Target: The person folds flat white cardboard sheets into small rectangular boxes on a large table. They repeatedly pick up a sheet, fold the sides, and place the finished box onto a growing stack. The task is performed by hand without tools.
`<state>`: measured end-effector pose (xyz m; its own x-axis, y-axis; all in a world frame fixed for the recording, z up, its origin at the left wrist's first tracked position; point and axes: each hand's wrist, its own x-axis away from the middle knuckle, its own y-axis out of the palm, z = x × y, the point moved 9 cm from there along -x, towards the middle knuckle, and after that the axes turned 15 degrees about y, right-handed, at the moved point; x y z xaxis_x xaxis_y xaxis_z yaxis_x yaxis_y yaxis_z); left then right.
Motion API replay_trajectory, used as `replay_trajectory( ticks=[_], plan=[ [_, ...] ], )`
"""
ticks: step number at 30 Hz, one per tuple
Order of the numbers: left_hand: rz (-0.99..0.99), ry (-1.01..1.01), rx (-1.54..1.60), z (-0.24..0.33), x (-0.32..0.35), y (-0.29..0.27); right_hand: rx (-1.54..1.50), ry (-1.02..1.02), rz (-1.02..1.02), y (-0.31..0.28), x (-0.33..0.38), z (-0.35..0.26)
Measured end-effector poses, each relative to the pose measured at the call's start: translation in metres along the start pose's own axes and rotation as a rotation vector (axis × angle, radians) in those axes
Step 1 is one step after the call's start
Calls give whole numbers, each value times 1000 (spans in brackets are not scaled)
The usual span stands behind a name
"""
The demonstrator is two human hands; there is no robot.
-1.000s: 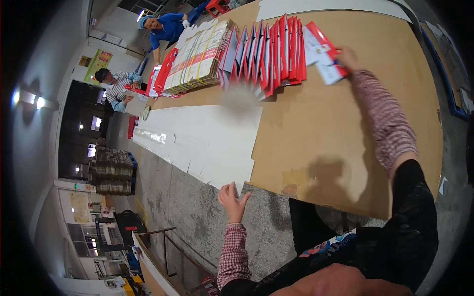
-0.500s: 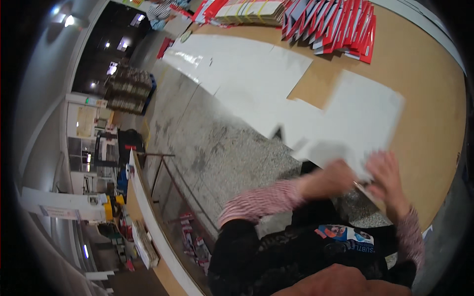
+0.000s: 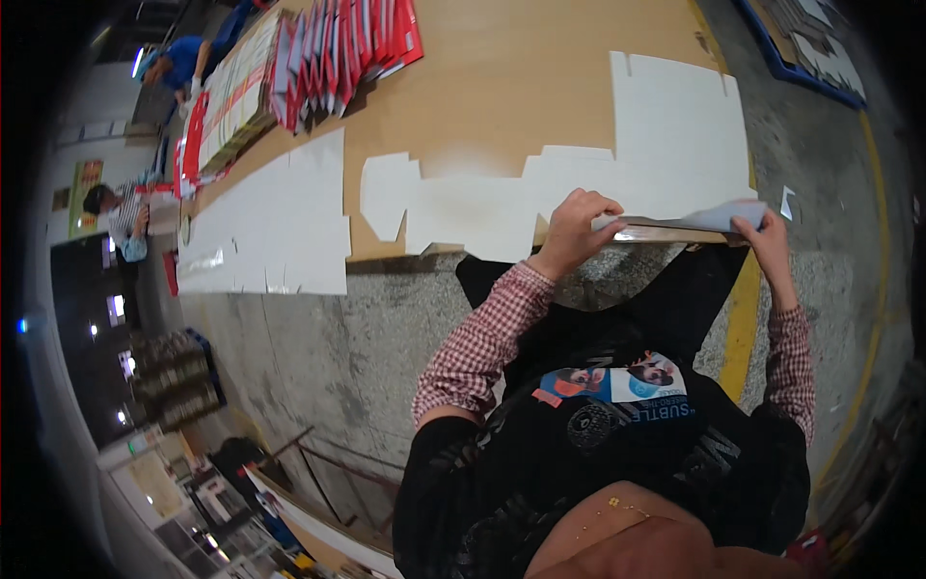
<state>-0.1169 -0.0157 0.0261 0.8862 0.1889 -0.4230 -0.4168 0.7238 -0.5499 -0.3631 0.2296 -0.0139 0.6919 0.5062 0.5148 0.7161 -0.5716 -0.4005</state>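
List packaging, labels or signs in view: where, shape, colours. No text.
Flat die-cut carton blank: white, lying on the brown board by both hands.
Thin stack of sheets: at the board's near edge, left hand and right hand on it, white top.
Red-and-white folded cartons: fanned row, far end.
Wall poster: far left, green and yellow rectangle.

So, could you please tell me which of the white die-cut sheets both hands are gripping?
The rightmost white sheet, at the cardboard's near edge; left hand and right hand lift its border.

Bare brown board [image 3: 521, 87] beyond white sheet [image 3: 675, 125]
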Motion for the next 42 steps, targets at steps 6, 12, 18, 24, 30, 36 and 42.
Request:
replay_trajectory(
  ticks=[6,12,18,24,30,36,42],
  plan=[
    [76,-299,40,-7,5,28,23,-165,234,-2,12,-9],
    [-223,89,-571,35,-3,58,696,-709,400,82,48,-77],
    [-287,239,-604,57,29,14,769,-698,200,96,45,-70],
    [119,-536,-68,-30,38,-36,799,-704,193,96,43,-68],
    [-307,107,-680,32,19,55,777,-630,430,75,44,-75],
    [-529,125,-691,36,18,73,-175,-45,195,-23,5,50],
    [-365,257,-101,58,-4,94,-918,-398,-28,15,29,21]
  ],
)
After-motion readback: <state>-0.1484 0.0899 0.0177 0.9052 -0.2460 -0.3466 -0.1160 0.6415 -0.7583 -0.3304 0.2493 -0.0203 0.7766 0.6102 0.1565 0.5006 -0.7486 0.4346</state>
